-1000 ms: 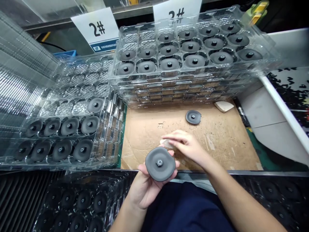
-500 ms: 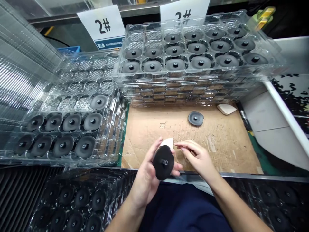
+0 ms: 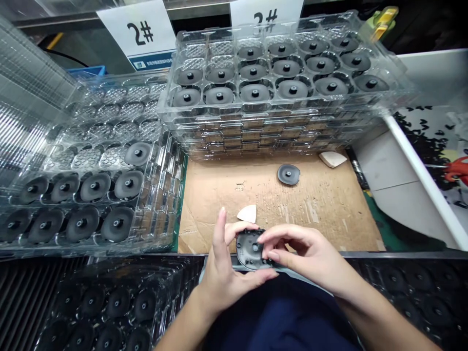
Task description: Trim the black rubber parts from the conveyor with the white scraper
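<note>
A round dark grey disc (image 3: 248, 248) sits low in the centre of the frame, its dotted, ribbed underside facing up. The left hand (image 3: 221, 278) grips it by the rim, thumb raised clear, while the right hand (image 3: 307, 256) closes in from the right, fingertips (image 3: 272, 255) pressed on its face. Just above lies a white wedge (image 3: 247, 213) on a scuffed cardboard sheet (image 3: 219, 204), with a second disc (image 3: 288, 174) farther up. Stacked clear plastic trays (image 3: 166, 109) at upper centre and another clear tray (image 3: 161, 195) at left hold matching discs in moulded pockets.
</note>
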A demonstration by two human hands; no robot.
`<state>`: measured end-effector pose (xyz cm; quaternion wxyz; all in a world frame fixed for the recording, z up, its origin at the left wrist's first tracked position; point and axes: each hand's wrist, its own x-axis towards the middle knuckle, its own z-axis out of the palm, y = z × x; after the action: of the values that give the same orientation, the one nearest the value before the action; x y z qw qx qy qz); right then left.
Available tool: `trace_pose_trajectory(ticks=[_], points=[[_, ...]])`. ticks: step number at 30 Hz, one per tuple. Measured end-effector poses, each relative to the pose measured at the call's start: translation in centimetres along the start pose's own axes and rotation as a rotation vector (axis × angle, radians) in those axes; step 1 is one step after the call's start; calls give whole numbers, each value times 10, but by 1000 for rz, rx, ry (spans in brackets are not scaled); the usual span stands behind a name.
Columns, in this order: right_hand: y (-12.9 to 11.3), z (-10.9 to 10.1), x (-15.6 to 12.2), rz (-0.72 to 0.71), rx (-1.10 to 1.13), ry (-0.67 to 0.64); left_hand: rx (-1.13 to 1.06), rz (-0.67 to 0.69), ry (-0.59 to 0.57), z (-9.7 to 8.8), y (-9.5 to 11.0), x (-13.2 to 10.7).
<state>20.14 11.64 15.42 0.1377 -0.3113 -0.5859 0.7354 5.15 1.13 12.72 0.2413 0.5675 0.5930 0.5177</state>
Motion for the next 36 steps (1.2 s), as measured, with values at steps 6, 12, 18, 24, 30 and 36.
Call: trace_pose_trajectory(ticks=[6,12,18,24,30,36], points=[[-18,-5,9,139,208,-235,-153,-114,-14,0,4,-3],[-20,-6,12,164,293,-279,-238,-184,-37,-1,6,-4],[-26,-8,11,155,232,-302,-300,-251,-97,1,7,-4],[-26,-5,2,115,87,-229,-254,-239,-118,5,6,-5],[-7,-9,-1,169,221,-100,-179,-115,-71,2,2,1],[14,-19,7,100,129,-23,-191,-491,-294,-5,8,12]])
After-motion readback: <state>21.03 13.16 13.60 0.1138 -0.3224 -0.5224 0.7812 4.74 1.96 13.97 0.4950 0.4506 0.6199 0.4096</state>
